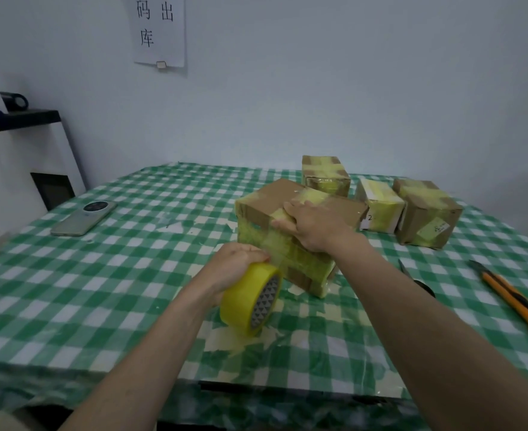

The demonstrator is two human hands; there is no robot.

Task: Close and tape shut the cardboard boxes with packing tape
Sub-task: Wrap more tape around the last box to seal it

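A brown cardboard box [275, 200] with yellowish tape bands stands closed in the middle of the green checked table. My right hand [312, 228] lies on its near top edge, fingers bent over the tape strip there. My left hand [238, 262] grips a yellow roll of packing tape [250, 298] just in front of the box. A clear strip of tape stretches from the roll up onto the box's front face. Three smaller taped boxes stand behind: one at the back [326, 175], a white-sided one [381, 206], and a brown one [427, 213] on the right.
An orange utility knife [517, 301] lies at the right. Scissors [412, 275] are partly hidden behind my right forearm. A phone [84, 217] lies at the left. Tape scraps are stuck to the tablecloth [70, 290] near the front edge. A white cabinet stands at far left.
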